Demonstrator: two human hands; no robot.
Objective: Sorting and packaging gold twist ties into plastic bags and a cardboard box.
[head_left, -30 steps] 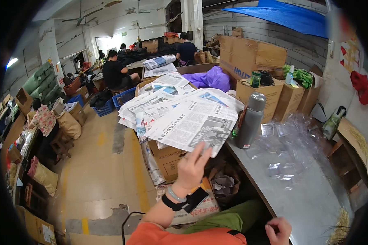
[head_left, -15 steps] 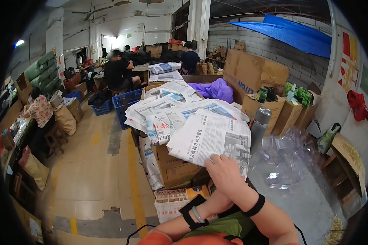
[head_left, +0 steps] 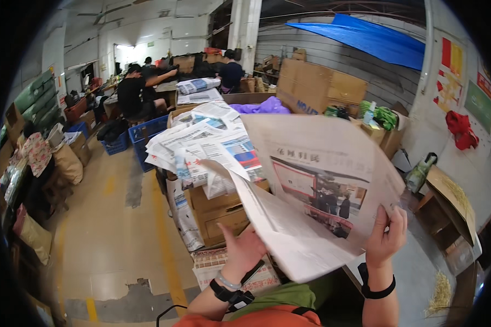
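One newspaper point(head_left: 311, 199); between both hands point(head_left: 387, 233)

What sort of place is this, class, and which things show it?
Probably a small workshop or packing area: a seated person in black is near a cluttered worktable, a large cardboard box and blue plastic crate stand about, and there's a heap of newspapers.

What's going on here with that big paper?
A person is holding up a big newspaper sheet, spread partway open. Of the two hands, the right hand pinches its right side, while the left hand, thumb spread, is by its lower left edge; I can't tell if it touches. More newspapers lie in a loose heap beyond, above a cardboard box.
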